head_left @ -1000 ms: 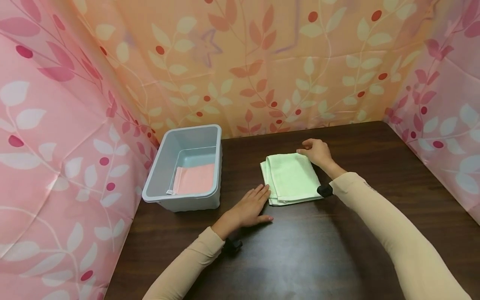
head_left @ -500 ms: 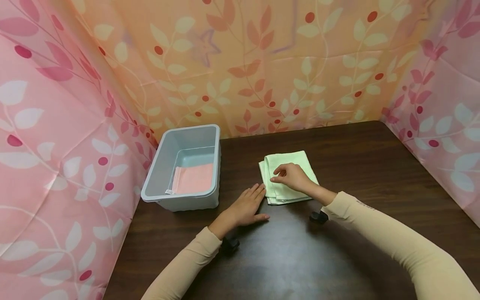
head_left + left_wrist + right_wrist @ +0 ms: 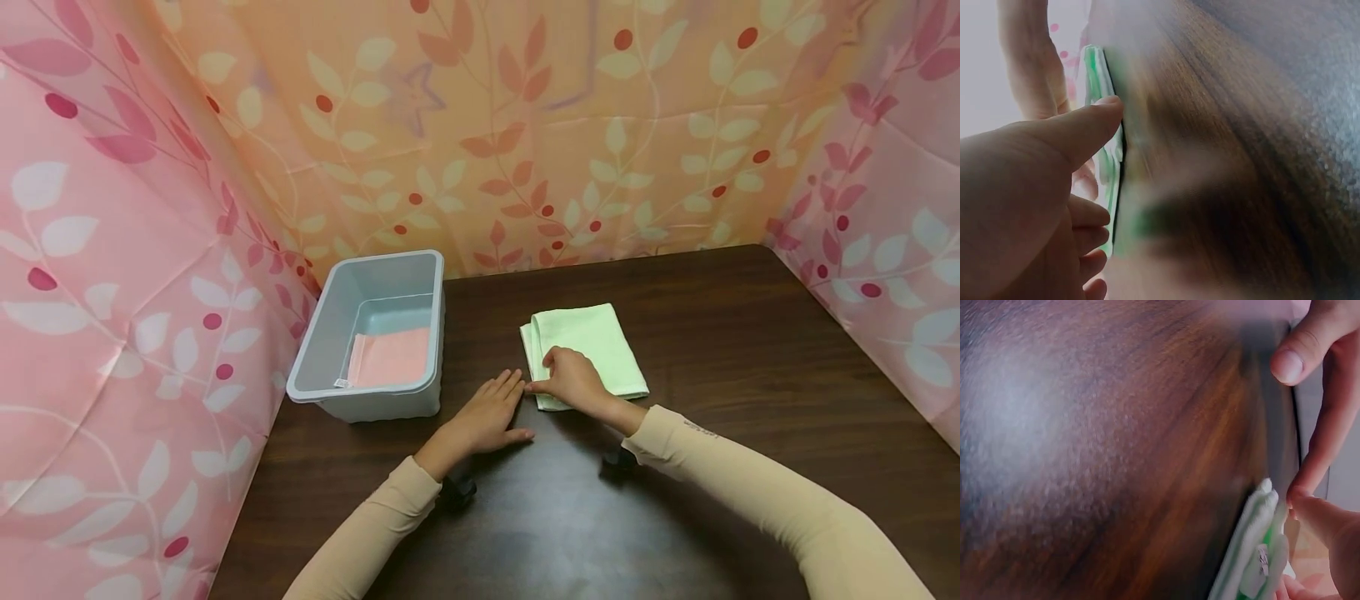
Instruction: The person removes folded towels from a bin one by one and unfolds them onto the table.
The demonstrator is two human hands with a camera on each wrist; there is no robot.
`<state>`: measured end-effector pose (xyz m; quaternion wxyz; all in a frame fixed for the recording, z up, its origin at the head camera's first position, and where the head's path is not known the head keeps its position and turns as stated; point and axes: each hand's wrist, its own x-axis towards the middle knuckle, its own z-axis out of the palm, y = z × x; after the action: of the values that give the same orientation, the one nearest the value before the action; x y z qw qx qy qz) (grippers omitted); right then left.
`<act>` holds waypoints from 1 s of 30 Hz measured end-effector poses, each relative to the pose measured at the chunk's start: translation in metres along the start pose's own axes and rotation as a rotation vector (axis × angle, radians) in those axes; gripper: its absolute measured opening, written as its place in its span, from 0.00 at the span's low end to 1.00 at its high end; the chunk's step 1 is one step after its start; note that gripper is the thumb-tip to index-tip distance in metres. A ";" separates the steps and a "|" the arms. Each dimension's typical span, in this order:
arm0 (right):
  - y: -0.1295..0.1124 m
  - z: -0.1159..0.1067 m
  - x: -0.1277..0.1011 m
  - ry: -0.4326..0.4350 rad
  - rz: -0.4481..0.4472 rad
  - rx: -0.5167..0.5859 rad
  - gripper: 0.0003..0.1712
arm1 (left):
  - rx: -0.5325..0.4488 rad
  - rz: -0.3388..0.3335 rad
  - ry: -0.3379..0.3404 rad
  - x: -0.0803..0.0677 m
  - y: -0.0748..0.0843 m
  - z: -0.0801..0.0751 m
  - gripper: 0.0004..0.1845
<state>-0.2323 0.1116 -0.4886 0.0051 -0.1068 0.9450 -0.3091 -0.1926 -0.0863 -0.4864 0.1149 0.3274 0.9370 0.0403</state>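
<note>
Green cloth (image 3: pixel 611 350): pale mint, folded into a squarish pad; its layers are stacked slightly unevenly along the left edge, and a small printed tag (image 3: pixel 1263 559) is shown between them.
Cloth's place: laid flat on the dark wood-grain table (image 3: pixel 712 333).
Right hand (image 3: pixel 573 379): held over the cloth's near left corner, fingers bent; whether any fabric is pinched cannot be told.
Left hand (image 3: pixel 483 417): spread flat, fingers straight, fingertips placed by that corner, nothing gripped.
Grey bin (image 3: pixel 382 407): set at left; a pink cloth (image 3: pixel 393 358) is contained.
</note>
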 end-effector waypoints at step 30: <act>-0.004 -0.006 0.039 0.075 0.069 -0.064 0.21 | 0.009 -0.027 -0.002 -0.004 0.001 -0.003 0.48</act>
<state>-0.2698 0.1042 -0.4792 -0.0233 -0.0628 0.9570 -0.2822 -0.1899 -0.0876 -0.4827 0.1150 0.3151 0.9415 0.0342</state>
